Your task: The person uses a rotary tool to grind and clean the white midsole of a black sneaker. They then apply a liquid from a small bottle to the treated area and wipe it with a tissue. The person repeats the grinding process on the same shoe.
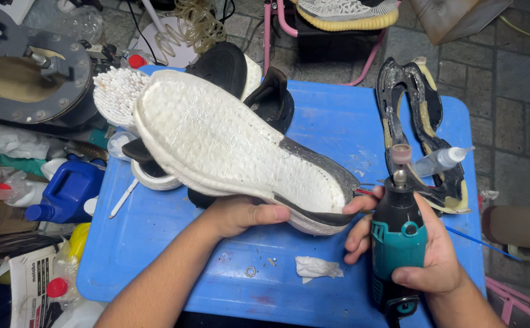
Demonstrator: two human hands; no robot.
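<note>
White foam sole [228, 143] faces up above the blue table [313, 285]; my left hand [240, 214] grips the shoe's heel, fingers wrapped around it; my right hand [426, 243] clasps a teal rotary tool [397, 234], fingers curled round it, just beside the heel.

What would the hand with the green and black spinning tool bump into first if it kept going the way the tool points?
Probably the peeled-off black outsole lying just beyond the sanding tip of the rotary tool in the right hand; a small squeeze bottle lies beside that path. Depth is uncertain.
</note>
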